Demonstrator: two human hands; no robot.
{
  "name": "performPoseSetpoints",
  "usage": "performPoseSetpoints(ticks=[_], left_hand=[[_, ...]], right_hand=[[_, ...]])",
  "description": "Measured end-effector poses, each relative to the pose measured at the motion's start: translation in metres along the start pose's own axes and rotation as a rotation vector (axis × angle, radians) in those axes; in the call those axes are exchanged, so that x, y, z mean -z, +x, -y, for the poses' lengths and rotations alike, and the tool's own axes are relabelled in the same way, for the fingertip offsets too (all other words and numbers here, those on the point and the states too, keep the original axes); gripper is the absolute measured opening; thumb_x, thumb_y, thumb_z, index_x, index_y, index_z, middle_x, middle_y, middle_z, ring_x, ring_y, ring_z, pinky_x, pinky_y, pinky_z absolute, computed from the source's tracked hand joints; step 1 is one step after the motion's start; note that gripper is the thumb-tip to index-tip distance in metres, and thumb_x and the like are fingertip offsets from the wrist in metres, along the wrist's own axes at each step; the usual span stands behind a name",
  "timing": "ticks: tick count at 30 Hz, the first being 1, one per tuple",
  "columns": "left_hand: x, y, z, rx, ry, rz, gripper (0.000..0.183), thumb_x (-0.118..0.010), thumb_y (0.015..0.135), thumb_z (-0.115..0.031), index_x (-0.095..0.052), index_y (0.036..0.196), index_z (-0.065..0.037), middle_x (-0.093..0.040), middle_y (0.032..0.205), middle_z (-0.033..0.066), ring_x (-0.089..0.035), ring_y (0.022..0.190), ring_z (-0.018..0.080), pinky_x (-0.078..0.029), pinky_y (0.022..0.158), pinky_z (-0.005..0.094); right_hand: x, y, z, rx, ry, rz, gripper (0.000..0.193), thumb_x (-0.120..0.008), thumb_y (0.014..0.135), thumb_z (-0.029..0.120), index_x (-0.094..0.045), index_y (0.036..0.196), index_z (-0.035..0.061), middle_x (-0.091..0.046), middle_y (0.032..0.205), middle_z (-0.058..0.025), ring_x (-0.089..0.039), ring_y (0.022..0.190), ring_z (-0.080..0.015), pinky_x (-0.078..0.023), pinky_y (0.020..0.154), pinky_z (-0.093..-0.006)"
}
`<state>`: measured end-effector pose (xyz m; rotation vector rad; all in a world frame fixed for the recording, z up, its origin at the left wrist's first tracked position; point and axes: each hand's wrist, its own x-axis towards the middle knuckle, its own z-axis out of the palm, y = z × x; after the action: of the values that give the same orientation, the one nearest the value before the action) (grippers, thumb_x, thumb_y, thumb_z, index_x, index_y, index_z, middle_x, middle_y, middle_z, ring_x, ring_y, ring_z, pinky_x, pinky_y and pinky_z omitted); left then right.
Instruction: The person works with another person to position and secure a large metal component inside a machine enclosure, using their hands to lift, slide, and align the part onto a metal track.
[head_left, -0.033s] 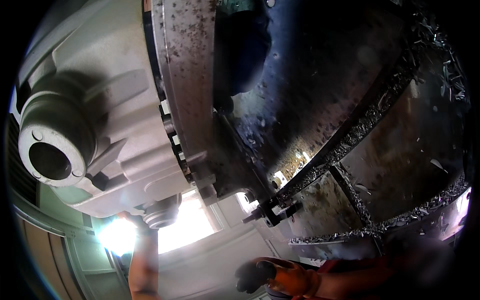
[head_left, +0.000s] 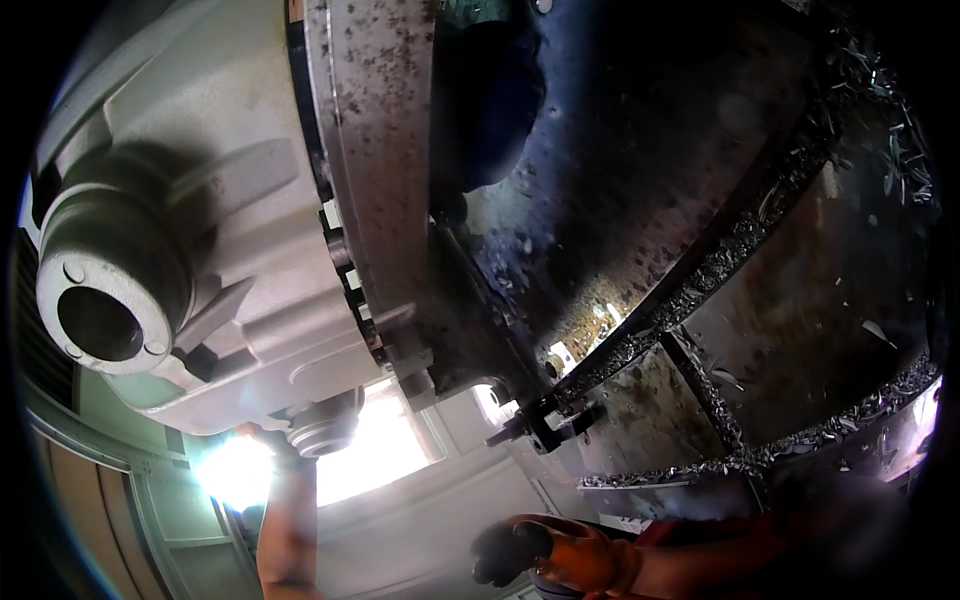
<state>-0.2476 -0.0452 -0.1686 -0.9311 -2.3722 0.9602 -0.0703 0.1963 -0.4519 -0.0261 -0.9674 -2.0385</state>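
A large pale grey metal casting [head_left: 245, 230] fills the left side, with a round hollow boss [head_left: 105, 285] sticking out of it. From the lower edge my left arm reaches up to the casting's underside. There my left hand [head_left: 278, 445] is beside a smaller round boss [head_left: 325, 425]; glare and the casting hide its fingers. Low in the middle, apart from the casting, is my right hand [head_left: 545, 555] in an orange glove with dark fingers. Those fingers are curled in, and what they hold, if anything, is hidden.
A speckled upright metal bar [head_left: 375, 130] stands against the casting's right side. Dark metal panels [head_left: 810, 300] fill the right, with metal shavings [head_left: 700, 275] heaped along their ledges. A bolted bracket [head_left: 545, 425] juts out below. Bright light glares at lower left.
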Motion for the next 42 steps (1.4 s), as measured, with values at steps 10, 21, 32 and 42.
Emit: performPoseSetpoints(ticks=[10,21,32,42], left_hand=[[0.000,-0.002,0.002,-0.015,0.011,0.010,0.051,-0.060,0.093,-0.030,-0.052,0.128,0.006,-0.057,0.125,0.0227,-0.057,0.109,0.0378,-0.042,0.099,0.0469],[0.000,0.006,0.002,-0.094,0.004,-0.018,0.053,-0.063,0.091,-0.031,-0.052,0.128,0.006,-0.057,0.124,0.0228,-0.057,0.108,0.0381,-0.043,0.097,0.0470],[-0.004,0.019,-0.003,-0.200,0.003,-0.047,0.056,-0.066,0.089,-0.033,-0.053,0.127,0.006,-0.058,0.123,0.0228,-0.058,0.106,0.0383,-0.044,0.096,0.0471],[-0.006,0.029,-0.008,-0.273,-0.012,-0.043,0.059,-0.069,0.087,-0.034,-0.053,0.127,0.006,-0.058,0.122,0.0229,-0.059,0.105,0.0385,-0.045,0.094,0.0472]], right_hand=[[-0.009,-0.007,0.007,0.308,-0.613,0.115,0.042,-0.036,0.106,0.023,-0.046,0.137,-0.0023,-0.059,0.127,-0.0138,-0.061,0.113,-0.0202,-0.051,0.095,-0.0333],[-0.010,-0.013,0.000,0.246,-0.603,0.100,0.038,-0.037,0.107,0.022,-0.049,0.137,0.0020,-0.062,0.122,-0.0100,-0.062,0.111,-0.0175,-0.051,0.096,-0.0306],[0.002,-0.015,-0.013,-0.010,-0.092,0.187,0.038,-0.037,0.108,0.025,-0.050,0.136,0.0022,-0.061,0.122,-0.0097,-0.063,0.111,-0.0167,-0.054,0.093,-0.0309],[-0.009,-0.018,-0.008,0.036,-0.181,0.129,0.042,-0.037,0.107,0.031,-0.052,0.134,0.0029,-0.066,0.112,-0.0094,-0.064,0.109,-0.0159,-0.055,0.089,-0.0299]])
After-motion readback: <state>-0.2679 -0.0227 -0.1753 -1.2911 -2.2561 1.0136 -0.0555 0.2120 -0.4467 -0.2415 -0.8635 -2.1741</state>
